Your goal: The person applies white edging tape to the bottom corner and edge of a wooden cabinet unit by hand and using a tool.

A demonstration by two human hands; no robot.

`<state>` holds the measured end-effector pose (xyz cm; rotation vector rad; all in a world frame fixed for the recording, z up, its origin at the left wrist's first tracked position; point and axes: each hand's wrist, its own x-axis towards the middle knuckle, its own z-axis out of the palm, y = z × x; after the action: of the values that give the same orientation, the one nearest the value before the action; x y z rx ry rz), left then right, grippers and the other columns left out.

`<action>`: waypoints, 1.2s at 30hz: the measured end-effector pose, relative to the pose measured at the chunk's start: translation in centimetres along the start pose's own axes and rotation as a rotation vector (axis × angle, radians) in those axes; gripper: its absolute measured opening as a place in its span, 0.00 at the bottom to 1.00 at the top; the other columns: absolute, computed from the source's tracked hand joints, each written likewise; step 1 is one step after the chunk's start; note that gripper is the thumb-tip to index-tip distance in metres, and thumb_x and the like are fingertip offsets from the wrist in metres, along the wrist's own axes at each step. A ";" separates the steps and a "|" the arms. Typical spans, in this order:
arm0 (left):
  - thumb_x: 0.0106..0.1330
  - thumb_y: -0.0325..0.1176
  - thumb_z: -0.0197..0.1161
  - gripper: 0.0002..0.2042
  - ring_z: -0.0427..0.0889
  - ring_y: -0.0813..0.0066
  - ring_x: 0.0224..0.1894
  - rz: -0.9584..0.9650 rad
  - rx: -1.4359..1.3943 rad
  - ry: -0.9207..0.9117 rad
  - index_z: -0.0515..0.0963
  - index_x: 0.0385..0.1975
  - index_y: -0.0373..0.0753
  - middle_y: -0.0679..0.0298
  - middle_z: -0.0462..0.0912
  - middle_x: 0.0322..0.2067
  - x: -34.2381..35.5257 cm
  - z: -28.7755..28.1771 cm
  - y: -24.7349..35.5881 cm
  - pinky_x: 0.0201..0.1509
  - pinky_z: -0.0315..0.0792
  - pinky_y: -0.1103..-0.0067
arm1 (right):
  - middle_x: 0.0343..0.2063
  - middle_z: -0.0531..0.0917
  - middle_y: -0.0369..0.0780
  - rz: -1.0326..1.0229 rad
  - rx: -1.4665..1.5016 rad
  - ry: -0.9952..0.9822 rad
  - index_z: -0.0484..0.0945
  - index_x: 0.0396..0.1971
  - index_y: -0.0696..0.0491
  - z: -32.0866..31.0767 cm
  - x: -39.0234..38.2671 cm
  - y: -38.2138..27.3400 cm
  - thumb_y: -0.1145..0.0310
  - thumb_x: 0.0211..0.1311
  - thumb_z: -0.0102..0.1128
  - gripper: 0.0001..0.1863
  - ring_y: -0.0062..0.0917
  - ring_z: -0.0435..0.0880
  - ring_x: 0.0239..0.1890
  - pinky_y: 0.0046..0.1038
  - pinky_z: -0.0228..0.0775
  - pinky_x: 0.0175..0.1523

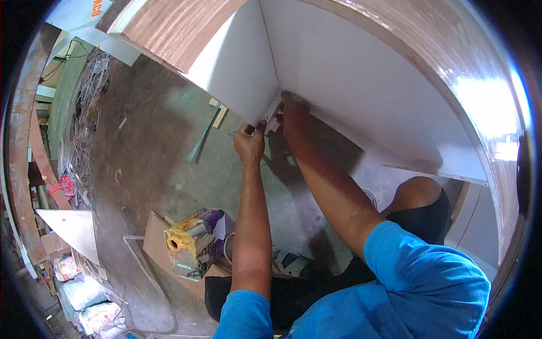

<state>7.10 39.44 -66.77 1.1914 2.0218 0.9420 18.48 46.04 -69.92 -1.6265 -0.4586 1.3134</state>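
Head view: both of my bare hands work at the upper centre of the frame, where a left white panel (240, 68) and a right white panel (361, 79) meet in an inside corner. My left hand (248, 144) is at the lower edge of the left panel, its fingers curled and its thumb pointing up toward that edge; whether they are clamped on it I cannot tell. My right hand (296, 113) reaches to the foot of the corner, where its fingertips are in shadow and partly hidden, so I cannot tell whether they grip or merely press. A narrow pale strip (273, 108) shows between my two hands, slanting down and left from the corner. Wood-grain facing (180, 34) borders the left panel at the upper left. On the floor (141, 141), left of centre, a greenish strip (202, 140) lies just beside a pale wood piece (219, 117). Below centre, left of my left forearm, a yellow and purple package (210, 226) with a round opening rests on a brown board (155, 243). Farther left appear a tangle of wires (87, 124), a pale triangular panel (76, 229) and, at lower left, several bags (84, 294).
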 end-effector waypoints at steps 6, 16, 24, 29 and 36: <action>0.58 0.41 0.70 0.18 0.82 0.71 0.34 0.038 -0.066 -0.041 0.83 0.37 0.29 0.56 0.86 0.31 -0.4 4.0 1.1 0.42 0.72 0.73 | 0.30 0.82 0.44 -0.386 -0.624 0.189 0.76 0.38 0.64 -3.9 7.0 1.7 0.57 0.58 0.65 0.22 0.31 0.83 0.28 0.31 0.77 0.24; 0.61 0.37 0.68 0.16 0.82 0.73 0.38 0.087 -0.218 -0.035 0.82 0.40 0.28 0.57 0.86 0.36 0.0 2.5 -1.3 0.46 0.72 0.75 | 0.38 0.80 0.45 0.065 0.061 0.093 0.71 0.48 0.65 -1.4 -0.3 -3.5 0.55 0.53 0.69 0.31 0.32 0.81 0.28 0.36 0.77 0.26; 0.61 0.39 0.66 0.20 0.83 0.63 0.49 0.081 -0.387 -0.206 0.80 0.49 0.34 0.52 0.84 0.45 -0.1 2.9 -0.8 0.55 0.71 0.71 | 0.35 0.81 0.46 -0.041 -0.166 0.155 0.77 0.43 0.63 -1.8 2.5 -0.1 0.58 0.57 0.64 0.23 0.32 0.79 0.34 0.37 0.74 0.35; 0.63 0.43 0.63 0.21 0.82 0.63 0.51 -0.020 -0.334 -0.230 0.80 0.50 0.35 0.53 0.84 0.47 -0.2 0.4 -1.6 0.55 0.70 0.71 | 0.33 0.82 0.46 -0.154 -0.044 0.070 0.77 0.41 0.65 0.2 -3.4 0.4 0.58 0.58 0.62 0.23 0.34 0.80 0.35 0.37 0.70 0.42; 0.64 0.41 0.62 0.20 0.82 0.66 0.48 -0.078 -0.383 -0.260 0.79 0.51 0.35 0.56 0.84 0.45 -0.4 0.5 -1.4 0.54 0.71 0.73 | 0.33 0.83 0.42 0.165 -0.160 -0.063 0.78 0.39 0.59 -1.2 -6.5 0.5 0.57 0.57 0.64 0.20 0.26 0.82 0.32 0.29 0.75 0.36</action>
<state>6.98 38.73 -68.11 0.9612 1.5844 1.0209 17.16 40.30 -66.87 -1.7896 -0.4863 1.4856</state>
